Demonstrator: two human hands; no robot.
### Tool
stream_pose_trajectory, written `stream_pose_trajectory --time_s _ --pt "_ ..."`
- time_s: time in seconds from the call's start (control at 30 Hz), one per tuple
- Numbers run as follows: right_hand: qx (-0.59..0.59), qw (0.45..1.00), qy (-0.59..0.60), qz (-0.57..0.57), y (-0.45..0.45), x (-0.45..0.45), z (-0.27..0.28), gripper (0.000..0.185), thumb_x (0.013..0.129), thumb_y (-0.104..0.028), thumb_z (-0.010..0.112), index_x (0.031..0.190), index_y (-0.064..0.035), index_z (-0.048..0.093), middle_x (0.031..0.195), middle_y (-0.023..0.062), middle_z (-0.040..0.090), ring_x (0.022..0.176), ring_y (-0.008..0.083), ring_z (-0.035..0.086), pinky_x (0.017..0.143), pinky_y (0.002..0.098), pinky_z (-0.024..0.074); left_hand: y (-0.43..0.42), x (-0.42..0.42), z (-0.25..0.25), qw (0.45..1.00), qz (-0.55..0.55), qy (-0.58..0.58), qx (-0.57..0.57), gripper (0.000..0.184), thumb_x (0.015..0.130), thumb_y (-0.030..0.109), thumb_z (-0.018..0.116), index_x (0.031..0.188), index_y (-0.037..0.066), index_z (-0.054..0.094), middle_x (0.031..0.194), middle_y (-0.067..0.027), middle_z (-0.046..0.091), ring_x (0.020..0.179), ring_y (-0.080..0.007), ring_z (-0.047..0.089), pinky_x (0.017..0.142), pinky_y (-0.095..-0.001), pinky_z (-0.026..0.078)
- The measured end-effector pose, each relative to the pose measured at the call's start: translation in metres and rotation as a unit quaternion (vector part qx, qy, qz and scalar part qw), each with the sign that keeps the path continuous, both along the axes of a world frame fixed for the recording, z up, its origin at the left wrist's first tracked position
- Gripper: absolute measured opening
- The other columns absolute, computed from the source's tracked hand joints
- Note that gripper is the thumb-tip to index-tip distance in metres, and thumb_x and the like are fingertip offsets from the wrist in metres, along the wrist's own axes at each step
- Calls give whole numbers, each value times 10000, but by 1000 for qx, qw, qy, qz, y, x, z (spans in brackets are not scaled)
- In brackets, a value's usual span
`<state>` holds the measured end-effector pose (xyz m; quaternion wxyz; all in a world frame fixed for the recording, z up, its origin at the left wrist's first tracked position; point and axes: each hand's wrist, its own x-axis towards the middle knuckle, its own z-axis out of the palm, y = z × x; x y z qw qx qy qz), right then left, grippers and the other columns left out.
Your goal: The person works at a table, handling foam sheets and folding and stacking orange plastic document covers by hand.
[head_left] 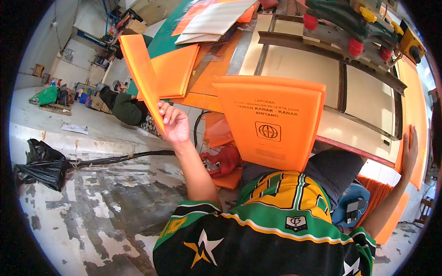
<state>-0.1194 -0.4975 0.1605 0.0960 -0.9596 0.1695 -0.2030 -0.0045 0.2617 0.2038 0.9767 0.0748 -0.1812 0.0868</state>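
Note:
My left hand [174,123] holds an orange folder [140,73] by its lower end, with fingers and thumb pinched on it; the folder is raised and tilted. Behind it, more orange folders [172,71] lie at the table corner. A printed orange folder [267,122] with black lettering and a round emblem leans at the table's front edge, against my lap. On the far right, my right hand [410,149] lies with fingers stretched out on an orange sheet [416,110].
A machine [357,27] with red knobs stands above a metal frame [340,87] on the table. White sheets [214,20] lie at the back. Another person [126,108] sits low at the left. A black plastic bag [43,163] lies on the left.

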Motion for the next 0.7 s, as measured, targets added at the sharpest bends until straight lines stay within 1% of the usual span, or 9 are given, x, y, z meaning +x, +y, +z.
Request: stream_pose_trajectory --time_s 0.17,0.23,0.27,0.33,0.37,0.43,0.5,0.63,0.7 --pt "5 1000 -5 9 -1 0 -1 478 1024 -298 476 1432 -50 463 1502 127 431 1420 260 353 1169 394 261 -17 4 6 1000 6 11 -4 204 929 114 614 1021 -62 570 801 -98 610 568 -123 541 516 -219 419" --pt "15 1000 -6 13 0 0 0 478 1024 -297 476 1432 -48 463 1501 129 431 1419 259 354 1168 394 262 -21 6 8 1000 -1 2 -10 200 949 114 546 1042 -63 550 794 -87 590 588 -129 550 526 -232 424" --pt "14 1000 -6 10 2 0 1 476 1023 -294 477 1430 -46 465 1500 132 432 1418 260 356 1168 394 263 -23 6 9 1000 0 3 -10 200 949 114 546 1042 -63 550 794 -87 590 588 -129 550 526 -232 424" --pt "12 1000 -7 8 0 0 0 475 1022 -292 477 1428 -44 467 1499 135 433 1417 260 358 1167 394 265 -29 7 14 999 26 4 42 212 947 126 577 1039 -65 563 826 -101 616 597 -131 559 528 -232 430" --pt "13 1000 -10 12 -6 0 -5 474 1022 -293 477 1427 -48 469 1499 133 433 1416 261 360 1167 396 265 -32 6 16 999 26 4 42 212 947 126 577 1039 -65 563 826 -101 616 597 -131 559 528 -232 430" --pt "14 1000 -13 17 -8 0 -6 472 1022 -295 476 1427 -52 470 1499 132 433 1415 262 361 1167 397 265 -38 5 21 993 60 14 102 233 963 151 586 1033 -69 566 851 -118 633 610 -132 566 523 -232 436" --pt "-26 1000 -8 7 -7 0 -7 471 1024 -304 469 1428 -61 473 1499 128 434 1416 263 359 1168 401 262 -41 4 23 991 71 16 113 245 977 167 571 1036 -71 567 855 -124 635 615 -132 568 520 -232 437" --pt "-33 999 -4 0 -4 0 -4 471 1026 -312 462 1429 -70 474 1500 125 433 1417 265 358 1169 404 260 -43 2 26 987 90 26 134 285 1002 207 545 1039 -75 570 845 -130 632 619 -137 565 509 -228 437" --pt "-14 1000 -5 0 -2 0 -3 474 1026 -314 462 1430 -66 473 1501 123 432 1418 263 357 1171 401 256 -45 1 27 985 101 35 138 294 1007 219 536 1044 -70 573 839 -131 629 614 -139 562 509 -226 438"
